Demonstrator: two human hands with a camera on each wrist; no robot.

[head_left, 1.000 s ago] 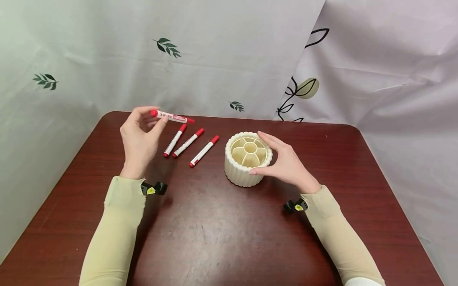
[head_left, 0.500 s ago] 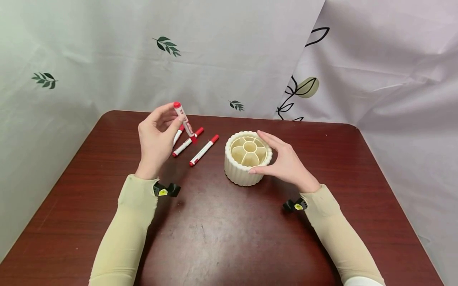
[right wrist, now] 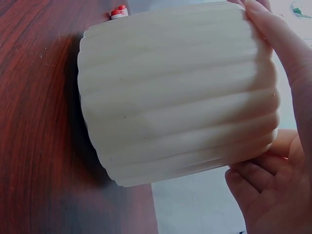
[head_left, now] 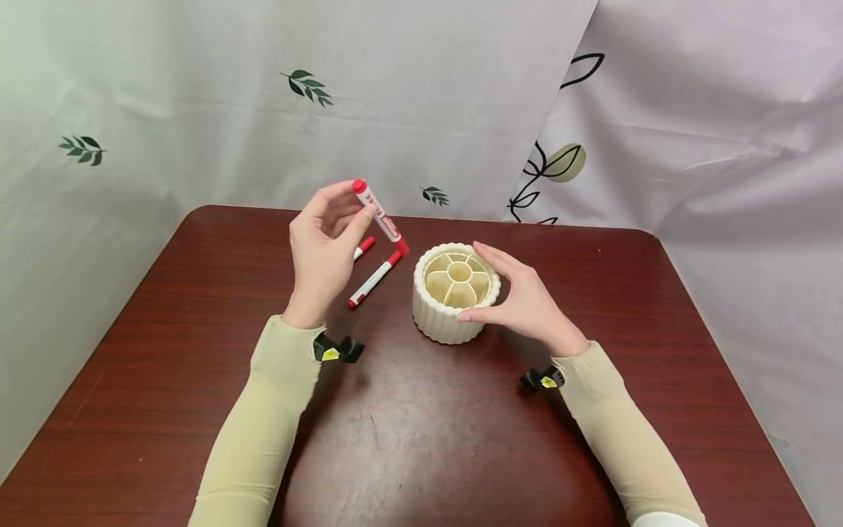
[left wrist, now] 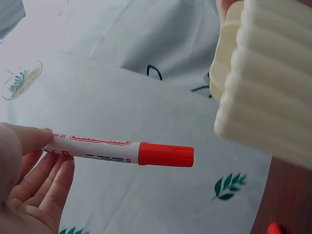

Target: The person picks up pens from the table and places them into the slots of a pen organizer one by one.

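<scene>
My left hand (head_left: pixel 329 245) pinches a red-and-white marker (head_left: pixel 380 216) between thumb and fingers, cap end slanting down to the right. In the left wrist view the marker (left wrist: pixel 112 150) shows its red cap pointing toward the ribbed holder (left wrist: pixel 273 78). That cream pen holder (head_left: pixel 448 322) has a scalloped rim and several compartments around a round middle one, with no pens inside. My right hand (head_left: pixel 527 304) grips the holder's right side, thumb at the front of the rim and fingers behind. In the right wrist view the holder (right wrist: pixel 175 97) covers much of the picture.
A capped marker (head_left: pixel 374 282) lies on the dark red table (head_left: pixel 421 439) left of the holder. Another marker (head_left: pixel 364 247) is partly hidden behind my left hand. A pale curtain (head_left: pixel 369 132) with leaf prints hangs behind the table.
My left hand has moved right toward the holder, and the marker in it has turned from nearly level to slanting, cap downward. The right hand and the holder have stayed put.
</scene>
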